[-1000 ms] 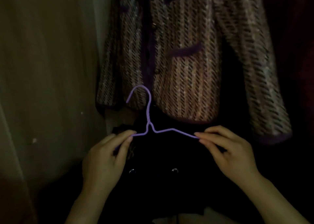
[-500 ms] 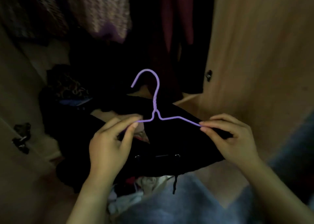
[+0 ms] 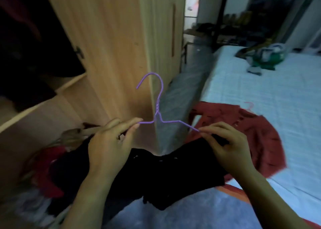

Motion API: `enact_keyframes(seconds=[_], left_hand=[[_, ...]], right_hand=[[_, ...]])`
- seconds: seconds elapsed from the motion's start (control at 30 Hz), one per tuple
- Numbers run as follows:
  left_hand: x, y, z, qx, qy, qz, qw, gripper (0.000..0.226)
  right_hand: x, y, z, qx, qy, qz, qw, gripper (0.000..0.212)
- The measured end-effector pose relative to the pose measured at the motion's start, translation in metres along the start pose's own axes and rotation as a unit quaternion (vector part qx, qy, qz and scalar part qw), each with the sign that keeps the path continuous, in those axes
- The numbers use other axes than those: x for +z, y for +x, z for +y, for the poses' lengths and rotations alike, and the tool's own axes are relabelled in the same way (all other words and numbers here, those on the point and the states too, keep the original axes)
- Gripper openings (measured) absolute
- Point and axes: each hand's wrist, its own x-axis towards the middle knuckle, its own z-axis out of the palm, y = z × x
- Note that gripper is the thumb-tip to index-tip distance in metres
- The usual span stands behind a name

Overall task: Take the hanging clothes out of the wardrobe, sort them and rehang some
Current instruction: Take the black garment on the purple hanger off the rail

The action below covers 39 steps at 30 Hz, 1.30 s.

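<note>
L hand [image 3: 111,141] is pinching the left shoulder of the hanger [image 3: 159,107] between thumb and forefinger, fingertips [image 3: 137,121] closed on the wire; R hand [image 3: 227,147] is gripping the right shoulder tip w/ fingers curled over wire and cloth together. Neither hand is open. Hanger is standing upright betw. the two hands, hook on top, opening toward the person's left, long axis running left-right and dipping slightly to the right. Black garment [image 3: 166,173] is draping below from the hanger, sagging in the middle, in front of the body and outside the wardrobe [image 3: 107,42]. Bed [image 3: 260,93] is lying to the right, w/ a red garment [image 3: 251,133] spread on it just beyond the R hand; the R hand is thus the nearer. Judgement: the likely lay-down is turning on a rightward swing, R end leading; the red piece is occupying the near corner, so overlap is a risk.
</note>
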Motion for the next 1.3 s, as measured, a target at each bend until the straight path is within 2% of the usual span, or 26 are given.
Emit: enact_keyframes(seconds=[0.23, 0.47, 0.83, 1.03, 1.17, 1.3], left_hand=[[0.125, -0.001, 0.122, 0.072, -0.100, -0.083, 0.989, 0.028], [0.205, 0.025, 0.190, 0.114, -0.165, -0.146, 0.969, 0.031], [0.335, 0.140, 0.210, 0.122, -0.234, -0.179, 0.948, 0.020], [0.428, 0.210, 0.207, 0.087, -0.242, -0.245, 0.935, 0.005], [0.498, 0.236, 0.193, 0.048, -0.213, -0.335, 0.917, 0.007], [0.551, 0.247, 0.177, 0.025, -0.154, -0.386, 0.909, 0.012]], right_hand=[[-0.146, -0.051, 0.081, 0.073, -0.075, 0.070, 0.992, 0.013], [-0.218, -0.059, 0.140, 0.121, -0.094, 0.126, 0.980, 0.013], [-0.228, 0.025, 0.239, 0.190, -0.117, 0.161, 0.961, 0.010], [-0.221, 0.084, 0.313, 0.247, -0.116, 0.170, 0.947, 0.017], [-0.212, 0.109, 0.372, 0.308, -0.141, 0.125, 0.933, 0.022], [-0.204, 0.126, 0.432, 0.330, -0.221, 0.018, 0.918, 0.008]])
